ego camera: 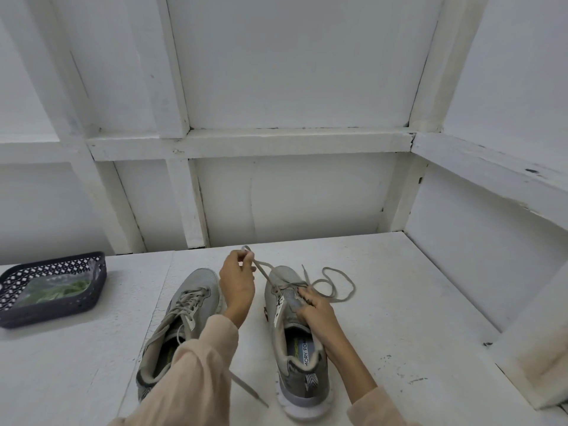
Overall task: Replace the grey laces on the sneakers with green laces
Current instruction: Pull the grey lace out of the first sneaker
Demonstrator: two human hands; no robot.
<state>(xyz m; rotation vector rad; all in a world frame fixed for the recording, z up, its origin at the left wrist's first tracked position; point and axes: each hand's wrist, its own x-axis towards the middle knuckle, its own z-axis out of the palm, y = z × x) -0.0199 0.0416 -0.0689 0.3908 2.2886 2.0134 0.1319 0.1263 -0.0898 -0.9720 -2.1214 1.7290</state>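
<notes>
While pinching one end of a grey lace (263, 273) between thumb and fingertips, holds it raised above the toe of the right sneaker (292, 342) with the left hand (236, 285), drawing the strand taut down to the front eyelets. Grips the same shoe with the right hand (315, 313), fingers curled over the tongue and upper just behind those eyelets. Leaves the other half of that lace lying slack in one open loop on the white table (415, 318), just right of the toe.

Counts two sneakers, both grey, standing side by side on their soles with toes pointing away and heels near. Counts two grey laces, one to each shoe. Finds the second grey lace (192, 298) threaded across the eyelets of the left sneaker (196, 284), untied, with one flat end trailing toward the near edge past the left forearm.

Counts one dark perforated basket (46, 316) at the far left of the table, well apart from the shoes. Sees inside it one clear bag (37, 295) with the green laces (72, 287); cannot tell how many. Counts two hands and two pale sleeves (190, 370).
</notes>
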